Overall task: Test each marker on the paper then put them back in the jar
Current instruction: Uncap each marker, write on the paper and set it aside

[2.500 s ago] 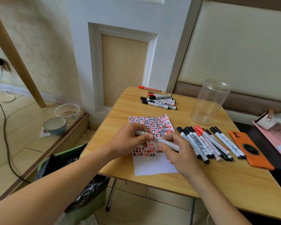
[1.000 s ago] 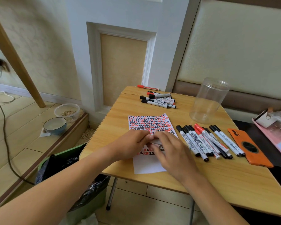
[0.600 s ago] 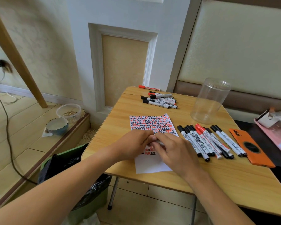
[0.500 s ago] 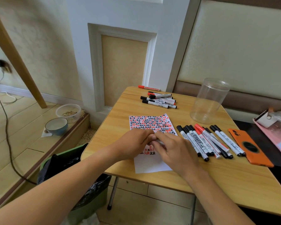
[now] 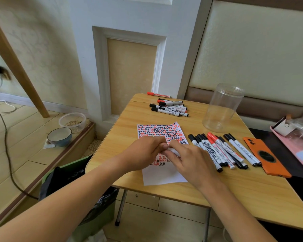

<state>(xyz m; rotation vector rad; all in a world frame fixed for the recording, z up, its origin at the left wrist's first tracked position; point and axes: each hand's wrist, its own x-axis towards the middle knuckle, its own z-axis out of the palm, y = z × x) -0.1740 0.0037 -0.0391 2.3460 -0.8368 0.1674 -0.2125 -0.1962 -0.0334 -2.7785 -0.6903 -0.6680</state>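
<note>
Wooden surface (image 5: 173, 193) against a panelled wall. Both hands meet over the paper (image 5: 162, 177): left hand (image 5: 143, 152) and right hand (image 5: 191, 161) each grip one white marker (image 5: 171, 151), long axis left-right between them. Jar (image 5: 222, 107) stands empty, far right, nearer the right hand.

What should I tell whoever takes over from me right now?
Left hand and right hand both grip one marker over the paper.
The jar stands empty at the table's far right.
A row of markers lies right of the paper; a second pile lies at the far edge.
Paper already carries many test marks. Left: test, then jar all markers.
</note>
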